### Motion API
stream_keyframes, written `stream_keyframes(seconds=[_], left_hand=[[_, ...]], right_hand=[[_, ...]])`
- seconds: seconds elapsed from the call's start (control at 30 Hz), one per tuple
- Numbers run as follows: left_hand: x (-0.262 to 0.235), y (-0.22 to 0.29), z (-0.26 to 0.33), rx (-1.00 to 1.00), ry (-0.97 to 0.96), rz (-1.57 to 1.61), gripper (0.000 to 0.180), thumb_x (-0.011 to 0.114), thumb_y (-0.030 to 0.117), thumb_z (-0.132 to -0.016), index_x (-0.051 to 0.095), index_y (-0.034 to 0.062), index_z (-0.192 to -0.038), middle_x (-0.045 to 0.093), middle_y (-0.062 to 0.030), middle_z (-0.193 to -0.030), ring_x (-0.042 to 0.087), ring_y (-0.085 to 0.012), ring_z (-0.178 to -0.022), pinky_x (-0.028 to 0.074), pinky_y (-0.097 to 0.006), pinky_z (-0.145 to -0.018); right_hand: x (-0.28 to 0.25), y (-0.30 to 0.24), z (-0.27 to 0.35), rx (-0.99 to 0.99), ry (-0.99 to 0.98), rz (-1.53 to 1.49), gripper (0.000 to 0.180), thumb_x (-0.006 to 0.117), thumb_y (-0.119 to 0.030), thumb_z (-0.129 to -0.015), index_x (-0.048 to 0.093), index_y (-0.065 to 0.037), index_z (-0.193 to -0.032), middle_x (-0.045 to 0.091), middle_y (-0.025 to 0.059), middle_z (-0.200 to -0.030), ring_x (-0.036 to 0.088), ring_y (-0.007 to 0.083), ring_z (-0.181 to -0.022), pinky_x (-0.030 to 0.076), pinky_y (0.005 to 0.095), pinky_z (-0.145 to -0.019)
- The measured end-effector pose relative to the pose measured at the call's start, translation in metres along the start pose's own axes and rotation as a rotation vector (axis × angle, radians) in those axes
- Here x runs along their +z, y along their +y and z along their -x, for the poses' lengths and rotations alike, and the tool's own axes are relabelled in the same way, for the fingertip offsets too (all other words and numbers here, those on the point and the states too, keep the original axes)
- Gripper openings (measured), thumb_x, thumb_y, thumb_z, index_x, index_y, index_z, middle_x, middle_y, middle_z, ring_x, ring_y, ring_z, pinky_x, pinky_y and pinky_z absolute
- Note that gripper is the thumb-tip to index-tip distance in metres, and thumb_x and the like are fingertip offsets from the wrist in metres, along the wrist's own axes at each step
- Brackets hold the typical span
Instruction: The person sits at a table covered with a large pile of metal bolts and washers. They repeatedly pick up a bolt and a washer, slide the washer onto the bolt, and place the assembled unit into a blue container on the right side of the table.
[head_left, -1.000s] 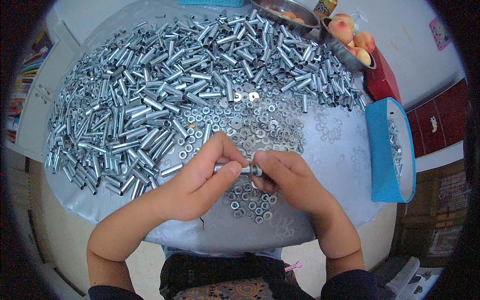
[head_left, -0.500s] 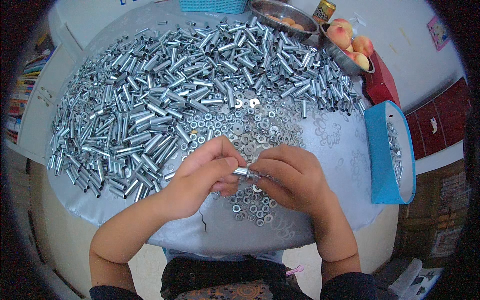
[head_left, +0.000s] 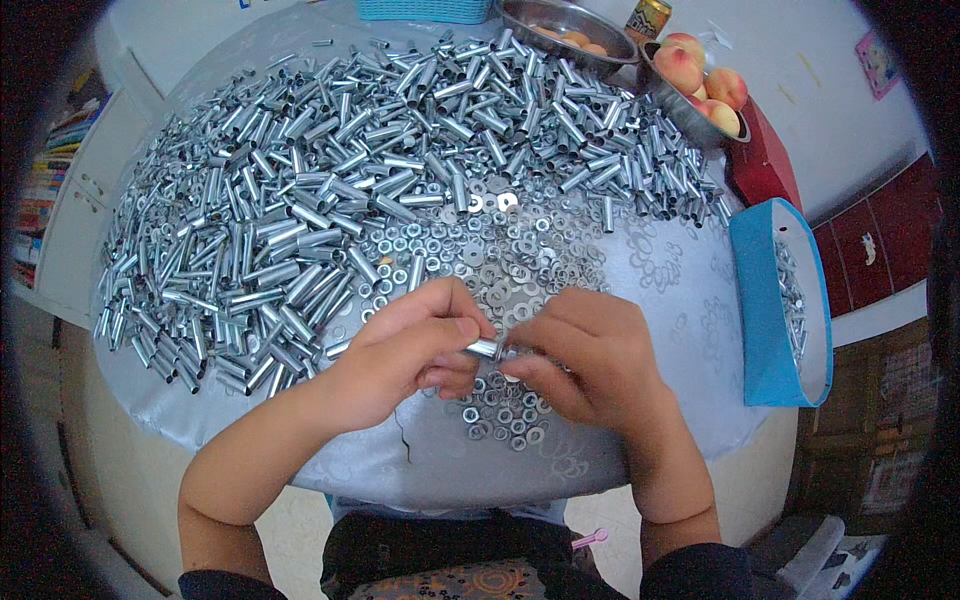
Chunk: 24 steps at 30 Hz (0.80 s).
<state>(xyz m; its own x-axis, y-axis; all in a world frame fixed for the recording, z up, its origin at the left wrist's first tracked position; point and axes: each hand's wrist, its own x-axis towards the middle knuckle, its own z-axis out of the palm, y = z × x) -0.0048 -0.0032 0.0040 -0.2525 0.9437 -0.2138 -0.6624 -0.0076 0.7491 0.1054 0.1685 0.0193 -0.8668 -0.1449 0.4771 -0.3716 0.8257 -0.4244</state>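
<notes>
My left hand (head_left: 415, 350) is closed round a shiny sleeve anchor bolt (head_left: 484, 347), a metal tube with its end pointing right. At that end the thumb and fingers of my right hand (head_left: 590, 355) close in from both sides, their tips blurred. Small washer-like rings sit at the bolt's end, partly hidden by the fingers. Beneath both hands lie loose washers and nuts (head_left: 502, 410) on the pale tablecloth. A large heap of silvery metal sleeves (head_left: 300, 220) spreads over the table beyond and to the left.
On the right edge stands a blue fabric box (head_left: 765, 310) holding metal pieces. Behind it are a red box (head_left: 765, 165), a steel bowl of peaches (head_left: 695, 120), another steel bowl (head_left: 520, 18) and a can (head_left: 650, 18). A turquoise basket (head_left: 425, 10) sits at the back.
My right hand has shifted slightly, its fingers turning and loosening a little round the bolt's end. My left hand keeps hold of the bolt in nearly the same place.
</notes>
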Motion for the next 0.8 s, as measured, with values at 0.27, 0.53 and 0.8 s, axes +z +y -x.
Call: stream_keyframes(seconds=[0.27,0.53,0.8], left_hand=[[-0.004,0.003,0.001,0.075,-0.059,0.218,0.012,0.041,0.013,-0.090,0.046,0.0022,-0.093,0.030,0.0014,-0.059,0.030,-0.0097,-0.052,0.030,-0.027,-0.053],[-0.003,0.004,0.003,0.047,-0.031,0.145,0.013,0.040,0.012,-0.091,0.046,0.0015,-0.092,0.031,0.0012,-0.060,0.030,-0.0097,-0.053,0.031,-0.027,-0.053],[0.000,0.005,0.003,0.052,0.055,0.088,0.012,0.041,0.012,-0.090,0.046,0.0011,-0.093,0.032,0.0016,-0.061,0.031,-0.0086,-0.054,0.031,-0.026,-0.054]], right_hand=[[-0.006,-0.004,-0.002,0.032,-0.078,-0.067,0.031,0.071,-0.023,-0.070,0.060,-0.009,-0.096,0.048,0.0058,-0.060,0.052,0.0250,-0.052,0.041,0.0352,-0.045],[-0.003,-0.001,-0.002,-0.079,-0.050,-0.123,0.028,0.070,-0.017,-0.069,0.060,-0.009,-0.094,0.049,0.0059,-0.061,0.052,0.0253,-0.050,0.040,0.0354,-0.044],[-0.003,-0.004,-0.004,-0.092,-0.083,-0.132,0.037,0.071,-0.009,-0.062,0.064,-0.007,-0.098,0.053,0.0052,-0.058,0.051,0.0211,-0.047,0.037,0.0308,-0.043]])
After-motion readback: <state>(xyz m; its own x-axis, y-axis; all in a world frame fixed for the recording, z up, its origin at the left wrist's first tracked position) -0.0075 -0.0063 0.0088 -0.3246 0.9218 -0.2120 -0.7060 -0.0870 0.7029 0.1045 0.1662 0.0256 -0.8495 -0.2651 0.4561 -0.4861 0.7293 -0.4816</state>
